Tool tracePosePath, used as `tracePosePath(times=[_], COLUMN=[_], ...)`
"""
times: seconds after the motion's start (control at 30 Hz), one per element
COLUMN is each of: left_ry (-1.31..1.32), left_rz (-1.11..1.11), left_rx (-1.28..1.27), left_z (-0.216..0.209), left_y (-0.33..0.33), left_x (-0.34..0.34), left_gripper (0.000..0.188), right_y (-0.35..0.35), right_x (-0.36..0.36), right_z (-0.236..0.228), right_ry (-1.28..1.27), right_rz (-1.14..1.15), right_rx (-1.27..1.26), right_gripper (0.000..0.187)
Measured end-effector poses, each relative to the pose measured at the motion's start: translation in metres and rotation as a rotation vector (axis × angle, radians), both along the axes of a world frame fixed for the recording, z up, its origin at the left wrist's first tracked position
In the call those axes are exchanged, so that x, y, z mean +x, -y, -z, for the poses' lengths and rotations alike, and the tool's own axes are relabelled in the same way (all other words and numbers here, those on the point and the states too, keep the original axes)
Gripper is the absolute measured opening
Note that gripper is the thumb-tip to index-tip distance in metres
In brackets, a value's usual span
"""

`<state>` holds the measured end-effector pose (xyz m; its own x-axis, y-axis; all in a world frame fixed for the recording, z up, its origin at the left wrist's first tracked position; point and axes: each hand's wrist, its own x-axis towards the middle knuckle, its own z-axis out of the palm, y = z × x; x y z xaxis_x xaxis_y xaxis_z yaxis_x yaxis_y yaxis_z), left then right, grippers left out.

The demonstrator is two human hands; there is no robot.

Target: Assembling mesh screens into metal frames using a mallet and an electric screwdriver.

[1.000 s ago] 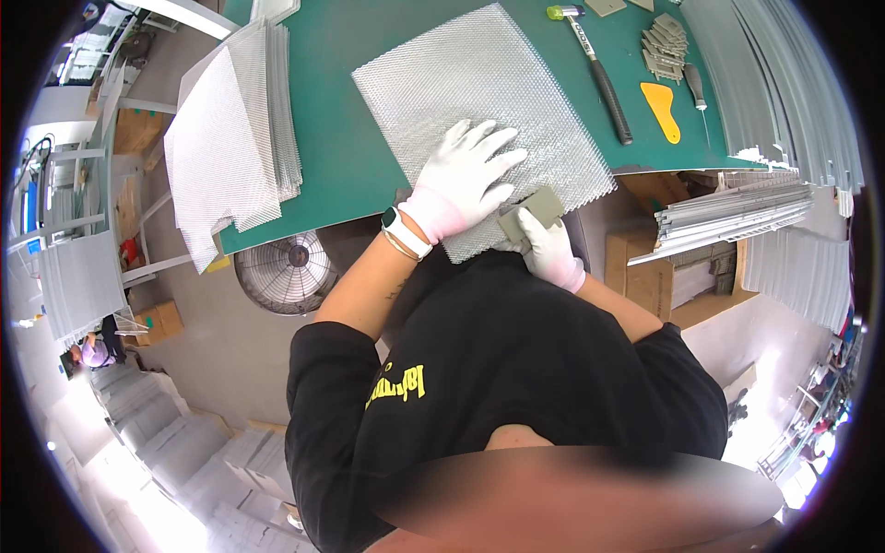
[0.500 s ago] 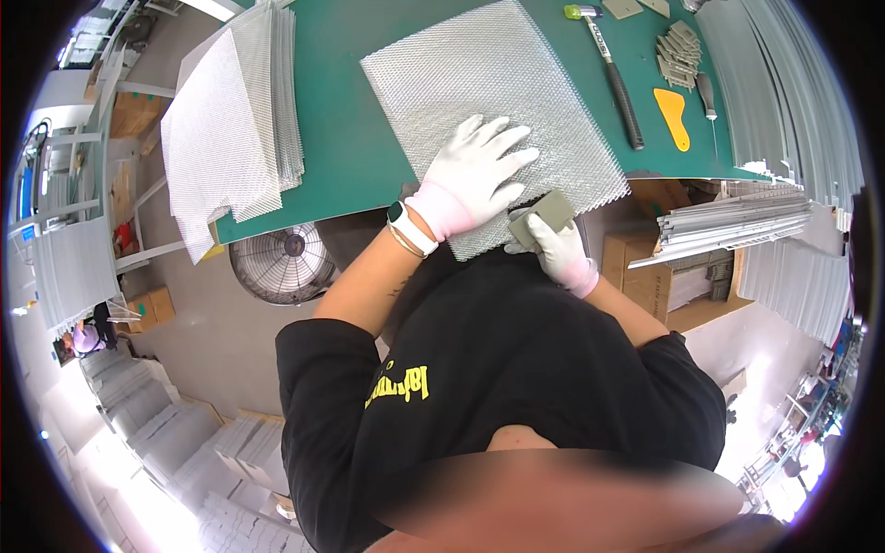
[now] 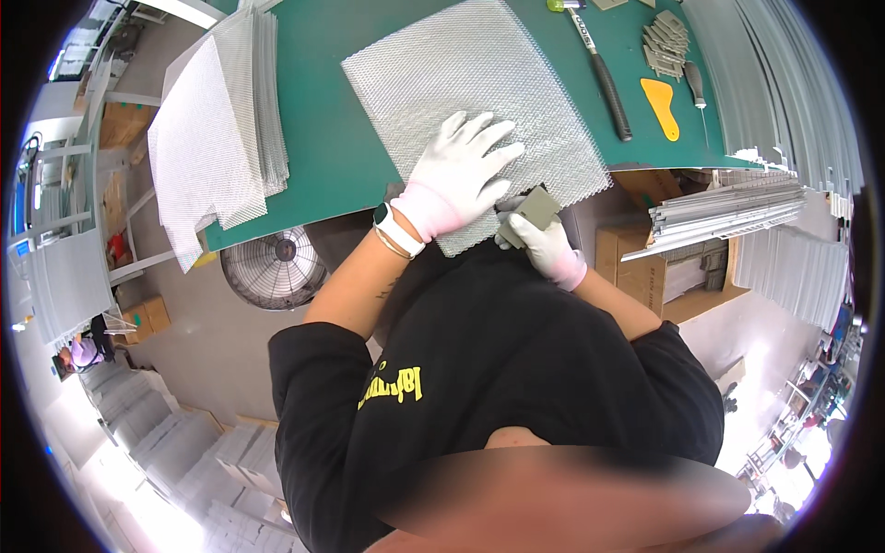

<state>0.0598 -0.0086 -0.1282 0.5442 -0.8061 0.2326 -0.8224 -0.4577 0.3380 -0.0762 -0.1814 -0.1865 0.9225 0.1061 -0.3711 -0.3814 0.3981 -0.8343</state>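
A sheet of silvery expanded metal mesh point(image 3: 461, 74) lies on the green table, its near corner reaching past the edge toward my body. Gloved in white, my left hand point(image 3: 461, 170) rests flat on the mesh with its fingers spread. At the sheet's near right edge, my right hand point(image 3: 546, 247), also gloved, grips a small grey-green rectangular plate point(image 3: 538, 208) between thumb and fingers. The plate sits close to the mesh edge; I cannot tell whether they touch. Part of the fingers is hidden behind the plate.
A stack of mesh sheets point(image 3: 207, 129) lies at the left. On the right are a hammer point(image 3: 608, 92), a yellow scraper point(image 3: 660, 109), a screwdriver point(image 3: 695, 85) and a pile of grey-green plates point(image 3: 666, 44). Metal strips point(image 3: 724, 214) jut out beyond. A fan point(image 3: 275, 265) stands below.
The view has shifted slightly. My right hand has turned the grey-green plate a little, so more of its flat face shows. My left hand stays spread on the mesh.
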Motion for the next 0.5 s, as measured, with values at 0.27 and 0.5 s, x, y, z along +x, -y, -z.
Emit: tracePosePath(times=[0.27, 0.5], left_ry=[0.006, 0.025], left_rz=[-0.010, -0.014], left_rx=[-0.021, 0.005], left_z=[0.000, -0.001], left_y=[0.002, 0.002], left_x=[0.001, 0.000], left_gripper=[0.047, 0.047], right_y=[-0.010, -0.014], right_x=[-0.008, -0.009], right_z=[0.012, 0.014], right_ry=[0.100, 0.126], right_rz=[0.102, 0.245], right_rx=[-0.009, 0.145], right_gripper=[0.021, 0.019])
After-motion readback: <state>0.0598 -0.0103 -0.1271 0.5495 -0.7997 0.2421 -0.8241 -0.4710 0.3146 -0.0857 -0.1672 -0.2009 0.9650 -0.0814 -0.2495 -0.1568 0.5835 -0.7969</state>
